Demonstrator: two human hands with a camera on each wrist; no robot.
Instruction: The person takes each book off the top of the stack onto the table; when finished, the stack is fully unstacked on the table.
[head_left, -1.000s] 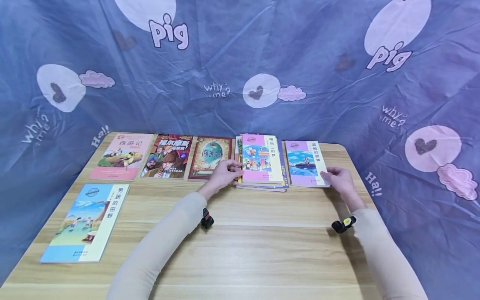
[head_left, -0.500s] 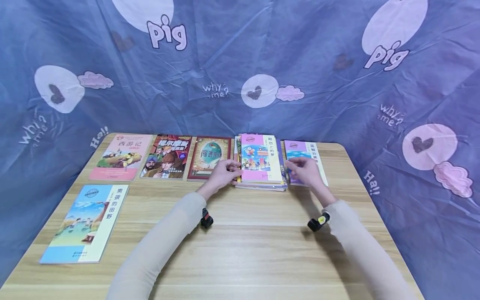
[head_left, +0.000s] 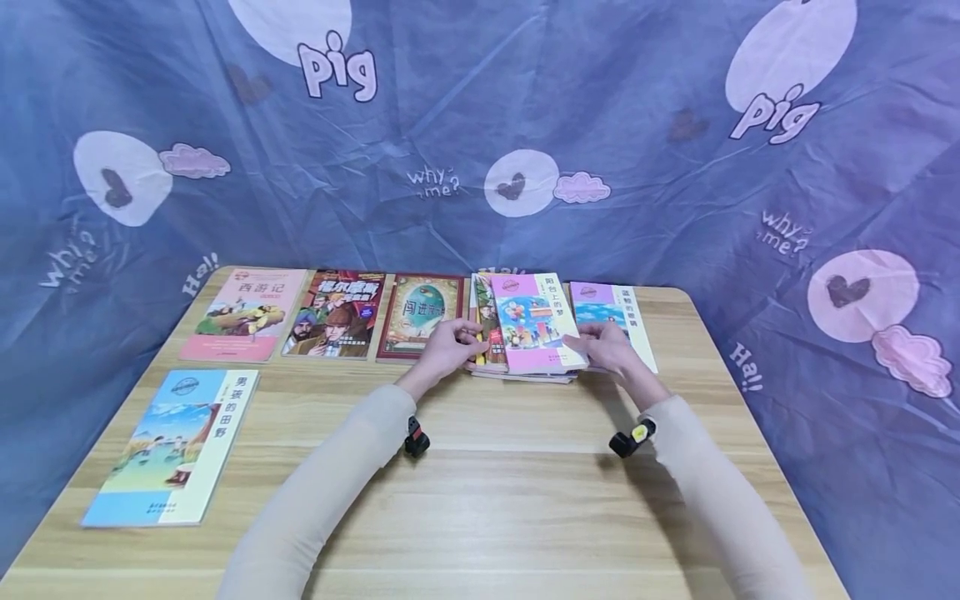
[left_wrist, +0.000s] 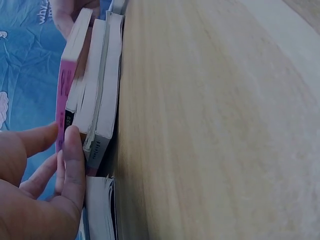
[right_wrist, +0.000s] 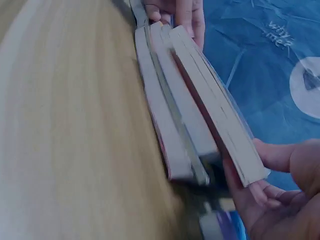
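A pink book with a cream strip (head_left: 532, 325) lies tilted on top of a stack of books (head_left: 491, 350) at the table's back. My right hand (head_left: 607, 346) pinches its right edge, and that edge is raised off the stack in the right wrist view, thumb on the cover and fingers (right_wrist: 245, 195) beneath. Near the stack's left side is my left hand (head_left: 448, 348). Its fingers (left_wrist: 74, 160) are fairly straight and touch the edges of the books there. A second pink book with a sea picture (head_left: 600, 308) lies to the right, partly behind my right hand.
Left of the stack, a red-framed book (head_left: 420, 308), a detective book (head_left: 333, 312) and a pink book with a landscape (head_left: 243, 312) lie in a row. A blue book (head_left: 168, 450) lies nearer the front left. Blue printed cloth (head_left: 450, 125) hangs behind the wooden table (head_left: 480, 508).
My right hand has left the sea-picture book, moved left and taken the top book's right edge. That book has shifted right and tilted, uncovering the book below. My left hand stays about where it was.
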